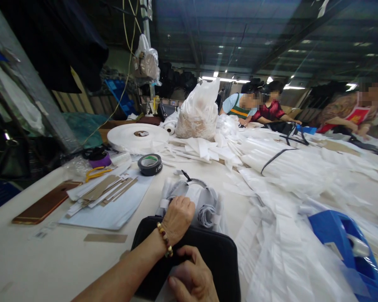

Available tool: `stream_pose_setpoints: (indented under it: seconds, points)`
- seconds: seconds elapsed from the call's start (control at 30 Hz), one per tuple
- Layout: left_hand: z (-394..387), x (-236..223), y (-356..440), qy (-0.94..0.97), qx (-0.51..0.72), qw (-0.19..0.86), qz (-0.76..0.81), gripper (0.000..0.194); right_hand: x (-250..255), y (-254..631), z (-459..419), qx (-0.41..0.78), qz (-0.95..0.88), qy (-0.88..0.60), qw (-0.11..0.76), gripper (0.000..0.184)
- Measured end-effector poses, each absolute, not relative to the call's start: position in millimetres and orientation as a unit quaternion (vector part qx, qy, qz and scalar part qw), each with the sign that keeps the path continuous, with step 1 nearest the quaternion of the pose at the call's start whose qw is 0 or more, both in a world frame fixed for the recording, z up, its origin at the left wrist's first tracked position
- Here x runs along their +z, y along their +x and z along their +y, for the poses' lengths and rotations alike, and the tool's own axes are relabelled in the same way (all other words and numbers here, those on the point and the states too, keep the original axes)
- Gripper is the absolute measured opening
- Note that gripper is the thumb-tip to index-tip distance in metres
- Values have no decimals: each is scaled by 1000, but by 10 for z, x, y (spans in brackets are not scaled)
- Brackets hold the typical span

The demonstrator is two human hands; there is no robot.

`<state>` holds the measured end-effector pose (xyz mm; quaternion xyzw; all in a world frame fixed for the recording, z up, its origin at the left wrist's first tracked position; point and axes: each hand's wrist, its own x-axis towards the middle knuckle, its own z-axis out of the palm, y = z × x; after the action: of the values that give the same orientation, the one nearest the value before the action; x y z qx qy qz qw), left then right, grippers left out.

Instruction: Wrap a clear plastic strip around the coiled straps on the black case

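Both hands curl their fingers: left hand [179, 214] at grey bundle [207, 214], grip unclear; right hand [195, 277] seemingly pinching clear film [164, 292].

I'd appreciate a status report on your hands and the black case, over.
Left hand at grey-white bundle, grip unclear. Right hand over black case, grip unclear. Black tape roll and blue holder clear of case.
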<state>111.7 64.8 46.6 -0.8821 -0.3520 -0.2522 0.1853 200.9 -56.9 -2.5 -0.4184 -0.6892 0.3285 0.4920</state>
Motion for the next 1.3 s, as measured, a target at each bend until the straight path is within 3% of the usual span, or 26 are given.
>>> stream_pose_setpoints:
  seconds: [0.4,0.57,0.7,0.87,1.03,1.3]
  points:
    - [547,181,1111,-878,-354,186,-263,31,129,2222,-615,624,-557,-353,419,28]
    - [521,193,1080,-885,-359,174,-240,31,172,2169,-559,661,-472,-298,502,41]
    - [492,244,1053,-894,-351,154,-231,33,-24,2133,-553,690,-358,-293,556,29]
    - [452,286,1014,-899,-347,140,-227,33,-175,2132,-602,607,-520,-362,479,44]
    - [389,330,937,-907,-336,138,-212,30,-37,2114,-572,390,-706,-364,466,30]
    - [191,358,819,-921,-315,137,-182,29,50,2111,-573,403,-704,-347,470,13]
